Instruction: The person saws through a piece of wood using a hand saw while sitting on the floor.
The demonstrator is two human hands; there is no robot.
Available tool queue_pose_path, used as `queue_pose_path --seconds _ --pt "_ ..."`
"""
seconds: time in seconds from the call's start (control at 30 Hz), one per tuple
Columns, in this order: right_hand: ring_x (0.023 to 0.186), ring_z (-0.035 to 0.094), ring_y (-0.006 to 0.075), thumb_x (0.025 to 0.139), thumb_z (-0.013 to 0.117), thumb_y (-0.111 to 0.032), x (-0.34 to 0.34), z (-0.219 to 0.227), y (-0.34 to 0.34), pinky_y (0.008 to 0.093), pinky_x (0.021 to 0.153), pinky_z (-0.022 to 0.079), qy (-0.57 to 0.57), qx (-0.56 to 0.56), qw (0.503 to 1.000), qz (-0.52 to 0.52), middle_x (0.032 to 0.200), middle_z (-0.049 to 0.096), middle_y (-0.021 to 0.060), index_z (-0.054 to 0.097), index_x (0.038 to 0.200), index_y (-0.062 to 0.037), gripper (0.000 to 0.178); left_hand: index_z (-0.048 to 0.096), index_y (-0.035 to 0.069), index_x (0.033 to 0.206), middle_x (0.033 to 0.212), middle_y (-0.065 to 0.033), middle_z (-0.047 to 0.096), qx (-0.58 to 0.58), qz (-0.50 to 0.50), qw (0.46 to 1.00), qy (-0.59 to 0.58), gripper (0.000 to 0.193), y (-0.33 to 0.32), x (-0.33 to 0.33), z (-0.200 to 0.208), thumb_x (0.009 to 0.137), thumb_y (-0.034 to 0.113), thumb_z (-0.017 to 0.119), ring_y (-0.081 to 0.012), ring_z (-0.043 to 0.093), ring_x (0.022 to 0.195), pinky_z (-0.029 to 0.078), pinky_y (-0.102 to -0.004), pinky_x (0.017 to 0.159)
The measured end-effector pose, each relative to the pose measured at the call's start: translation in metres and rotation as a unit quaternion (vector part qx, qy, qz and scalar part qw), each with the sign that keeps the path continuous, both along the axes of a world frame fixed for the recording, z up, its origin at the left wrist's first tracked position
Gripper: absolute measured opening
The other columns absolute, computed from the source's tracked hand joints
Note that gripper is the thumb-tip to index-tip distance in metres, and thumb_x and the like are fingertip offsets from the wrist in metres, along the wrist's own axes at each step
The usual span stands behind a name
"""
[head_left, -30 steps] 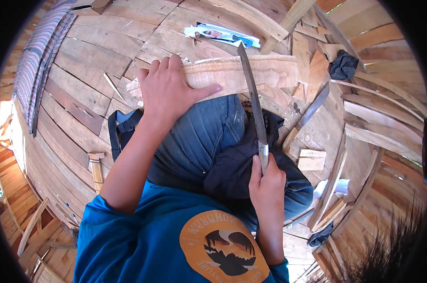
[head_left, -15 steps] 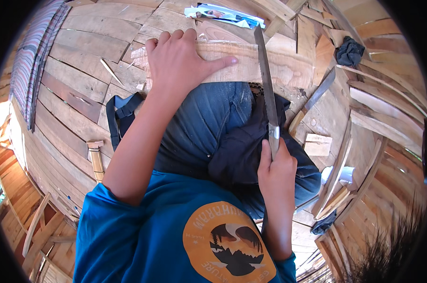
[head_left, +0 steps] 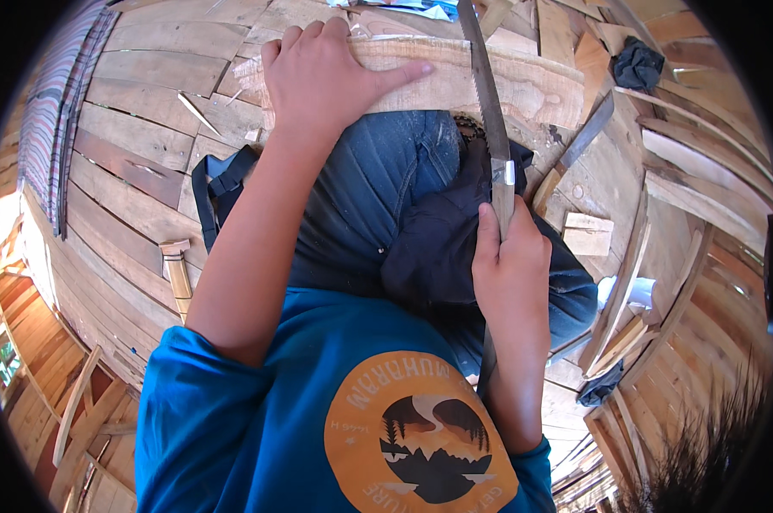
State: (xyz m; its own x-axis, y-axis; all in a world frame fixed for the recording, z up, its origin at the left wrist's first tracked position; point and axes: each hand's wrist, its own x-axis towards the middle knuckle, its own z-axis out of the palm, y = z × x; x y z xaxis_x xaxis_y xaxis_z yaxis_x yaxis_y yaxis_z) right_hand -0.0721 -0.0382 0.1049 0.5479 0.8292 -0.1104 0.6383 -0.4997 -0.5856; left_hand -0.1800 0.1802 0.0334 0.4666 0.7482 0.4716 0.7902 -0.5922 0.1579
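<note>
A pale wooden board (head_left: 531,92) lies crosswise over my bent legs in dark jeans (head_left: 361,197). My left hand (head_left: 314,81) presses down on its left part, with fingers over the far edge and thumb stretched along the face. In my right hand (head_left: 513,256), the fingers are wrapped round the wooden handle of a handsaw (head_left: 487,103). Its toothed blade points away from me and crosses the board to the right of my left thumb. The blade's tip reaches past the board's far edge, at the top of the picture.
To the right, a machete (head_left: 587,132) lies on the plank floor (head_left: 138,94), near a small wood block (head_left: 587,233) and a black bundle (head_left: 637,64). Beside my left leg is a black strap (head_left: 224,192). A wooden-handled tool (head_left: 177,269) and a striped cloth (head_left: 57,111) are farther left.
My right hand has pushed the saw away from me across the board. The left hand keeps its place on the wood, and the whole view has shifted slightly.
</note>
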Motion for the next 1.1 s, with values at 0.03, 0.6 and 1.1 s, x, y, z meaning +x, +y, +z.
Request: queue_pose_path --seconds 0.03,0.6,1.1 --pt "0.065 0.063 0.0468 0.097 0.055 -0.015 -0.001 0.001 -0.002 0.0534 0.053 0.048 0.001 0.004 1.0 0.0 0.064 0.059 0.0271 0.052 0.088 0.0001 0.018 0.072 -0.002 0.091 0.079 -0.0186 0.069 -0.002 -0.003 1.0 -0.01 0.092 -0.001 0.001 0.001 0.062 0.084 0.063 -0.0337 0.065 0.086 0.041 -0.0448 0.089" --pt "0.091 0.063 0.0488 0.098 0.052 -0.017 -0.005 0.008 0.007 0.0531 0.079 0.049 -0.011 -0.027 0.999 -0.025 0.093 0.066 0.029 0.052 0.12 -0.0007 0.027 0.067 -0.005 0.107 0.094 -0.0255 0.069 -0.077 0.056 0.994 -0.047 0.082 -0.012 0.018 0.02 0.077 0.071 0.059 -0.0379 0.063 0.098 0.041 -0.0467 0.094" --pt "0.07 0.064 0.0489 0.099 0.05 -0.019 0.0 -0.012 0.033 0.0556 0.062 0.051 -0.087 0.011 0.996 -0.014 0.069 0.063 0.029 0.051 0.098 0.0026 0.021 0.064 -0.005 0.113 0.112 -0.0263 0.064 -0.118 0.154 0.981 0.005 0.08 -0.029 0.031 0.029 0.086 0.068 0.048 -0.0394 0.056 0.114 0.035 -0.0518 0.103"
